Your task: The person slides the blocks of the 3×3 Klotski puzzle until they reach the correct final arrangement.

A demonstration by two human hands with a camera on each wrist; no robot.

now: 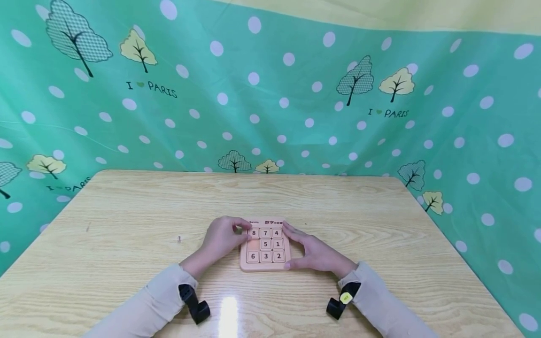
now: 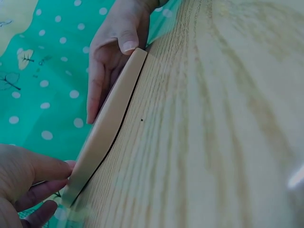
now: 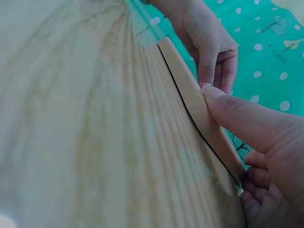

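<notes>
A wooden number slide puzzle (image 1: 265, 267) lies on the table, its tiles reading 8 7 4, a gap with 5 and 1, then 6 3 2. My left hand (image 1: 223, 237) grips its upper left side with bent index finger and thumb, their tips right at the 8 tile (image 1: 254, 233). My right hand (image 1: 314, 251) holds the right side, thumb at the near right corner and fingers along the far right edge. Both wrist views show the puzzle's pale side wall (image 2: 107, 126) edge-on, its tile face hidden, with the right thumb (image 3: 223, 102) on the upper edge.
The wood-grain table (image 1: 139, 220) spreads out around the puzzle. Behind it hangs a green dotted cloth (image 1: 270, 112) with tree prints. Black wrist cameras (image 1: 194, 304) sit on both sleeves, and a light reflection glares on the near tabletop.
</notes>
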